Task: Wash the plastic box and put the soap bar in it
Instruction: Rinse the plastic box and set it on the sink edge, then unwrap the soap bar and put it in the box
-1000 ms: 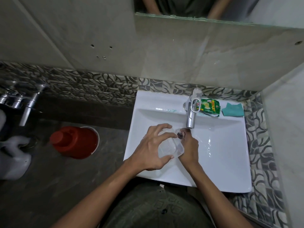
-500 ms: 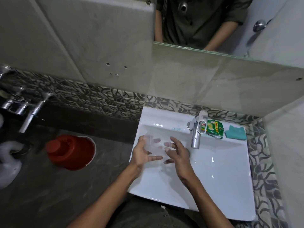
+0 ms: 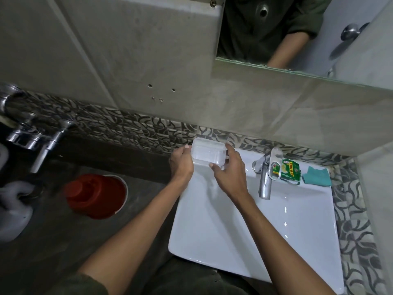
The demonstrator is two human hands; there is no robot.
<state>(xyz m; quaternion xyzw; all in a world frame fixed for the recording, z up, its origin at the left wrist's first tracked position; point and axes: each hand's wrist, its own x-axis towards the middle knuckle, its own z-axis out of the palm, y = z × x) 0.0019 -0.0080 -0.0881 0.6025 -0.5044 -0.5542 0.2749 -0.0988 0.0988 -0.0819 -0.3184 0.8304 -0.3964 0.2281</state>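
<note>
Your two hands have carried the plastic box [image 3: 208, 152] up and away from the tap [image 3: 265, 179]; half a second ago it was lower, over the basin, and before that under the spout. It now sits at the back left corner of the sink [image 3: 234, 241], by the patterned tile band. Left hand [image 3: 181, 165] grasps its left end; right hand [image 3: 230, 173] grasps the right side, fingers curled at the lower edge. Both grips closed on the box. No water visibly running. Judgement: rinsing looks finished, and you seem to be setting the box down or shaking it off. The green soap packet [image 3: 289, 171] lies behind the tap, beside a teal cloth [image 3: 316, 176], untouched. Soap step remains.
</note>
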